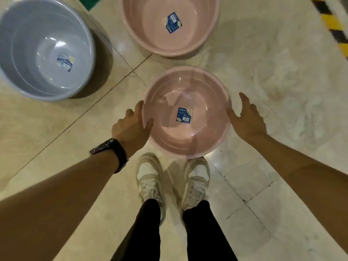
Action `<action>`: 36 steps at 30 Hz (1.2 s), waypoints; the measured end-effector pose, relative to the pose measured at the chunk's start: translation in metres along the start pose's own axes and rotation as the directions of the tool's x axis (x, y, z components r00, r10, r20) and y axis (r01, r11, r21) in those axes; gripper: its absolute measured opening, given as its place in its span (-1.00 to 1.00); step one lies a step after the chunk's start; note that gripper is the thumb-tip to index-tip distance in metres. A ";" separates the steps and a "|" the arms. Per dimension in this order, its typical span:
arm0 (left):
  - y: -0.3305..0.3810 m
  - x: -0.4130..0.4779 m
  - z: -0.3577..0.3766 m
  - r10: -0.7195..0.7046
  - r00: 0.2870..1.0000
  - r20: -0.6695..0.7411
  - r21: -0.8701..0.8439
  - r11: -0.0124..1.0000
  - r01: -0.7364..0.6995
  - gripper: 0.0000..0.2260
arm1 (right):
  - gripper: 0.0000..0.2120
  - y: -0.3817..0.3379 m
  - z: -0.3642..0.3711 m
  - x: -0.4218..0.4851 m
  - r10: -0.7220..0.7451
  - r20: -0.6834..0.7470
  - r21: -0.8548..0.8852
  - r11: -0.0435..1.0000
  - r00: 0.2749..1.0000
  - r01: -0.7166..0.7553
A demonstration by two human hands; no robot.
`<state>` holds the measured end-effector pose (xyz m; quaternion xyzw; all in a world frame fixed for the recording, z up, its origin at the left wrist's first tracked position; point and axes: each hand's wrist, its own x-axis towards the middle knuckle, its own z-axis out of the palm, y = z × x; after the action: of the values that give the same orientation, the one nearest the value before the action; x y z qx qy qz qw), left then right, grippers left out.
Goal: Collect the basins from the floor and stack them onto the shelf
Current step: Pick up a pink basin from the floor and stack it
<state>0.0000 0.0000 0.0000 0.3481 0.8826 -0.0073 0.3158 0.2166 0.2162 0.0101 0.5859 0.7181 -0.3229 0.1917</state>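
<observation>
A small pink basin [169, 140] with a blue label inside sits just ahead of my feet. My left hand [131, 127] grips its left rim, thumb over the edge and fingers outside. On the opposite rim my right hand [246, 119] rests with fingers spread, thumb touching the edge. A larger pink basin [150, 34] stands on the floor beyond it. A grey-blue basin [28, 53] stands at the upper left. No shelf is in view.
The floor [263, 81] is glossy beige tile. A yellow-and-black striped strip [333, 25] runs along the top right corner. My shoes [150, 178] stand directly below the small basin. A green edge [90, 2] shows at the top.
</observation>
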 end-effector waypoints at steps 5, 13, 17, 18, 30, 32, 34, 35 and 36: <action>-0.013 0.020 0.040 -0.139 0.989 0.040 -0.028 0.990 0.140 -0.41 | -0.36 0.018 0.032 0.025 0.027 0.006 0.096 0.995 1.000 -0.028; -0.019 0.040 0.078 -0.184 0.977 0.104 -0.309 0.928 0.208 -0.37 | -0.45 0.036 0.061 0.042 0.005 -0.029 0.174 0.985 1.000 0.000; -0.024 0.040 0.087 -0.203 0.973 0.108 -0.458 0.859 0.230 -0.36 | -0.42 0.037 0.068 0.051 -0.001 -0.051 0.161 0.987 0.999 0.009; -0.026 0.039 0.087 -0.211 0.971 0.109 -0.479 0.845 0.238 -0.37 | -0.42 0.037 0.068 0.051 -0.004 -0.055 0.156 0.988 0.998 0.013; -0.027 -0.054 -0.051 -0.245 0.949 -0.200 -0.636 0.769 0.065 -0.45 | -0.49 -0.051 -0.034 -0.045 -0.204 -0.244 0.252 0.930 0.948 0.266; -0.026 -0.074 -0.105 -0.271 0.918 -0.289 -0.666 0.746 0.011 -0.45 | -0.51 -0.088 -0.074 -0.069 -0.269 -0.266 0.230 0.915 0.926 0.332; -0.028 -0.095 -0.157 -0.328 0.884 -0.334 -0.706 0.709 -0.004 -0.47 | -0.53 -0.131 -0.113 -0.094 -0.353 -0.292 0.192 0.889 0.889 0.417; -0.030 -0.105 -0.182 -0.355 0.864 -0.357 -0.717 0.697 -0.010 -0.50 | -0.53 -0.153 -0.132 -0.106 -0.397 -0.306 0.174 0.871 0.865 0.460; -0.035 -0.115 -0.205 -0.380 0.841 -0.385 -0.725 0.688 -0.021 -0.52 | -0.53 -0.176 -0.150 -0.119 -0.435 -0.314 0.159 0.852 0.844 0.498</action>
<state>-0.0710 -0.0488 0.2213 0.0978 0.8982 0.3899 0.1779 0.0904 0.2152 0.2374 0.4486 0.8153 -0.3608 -0.0619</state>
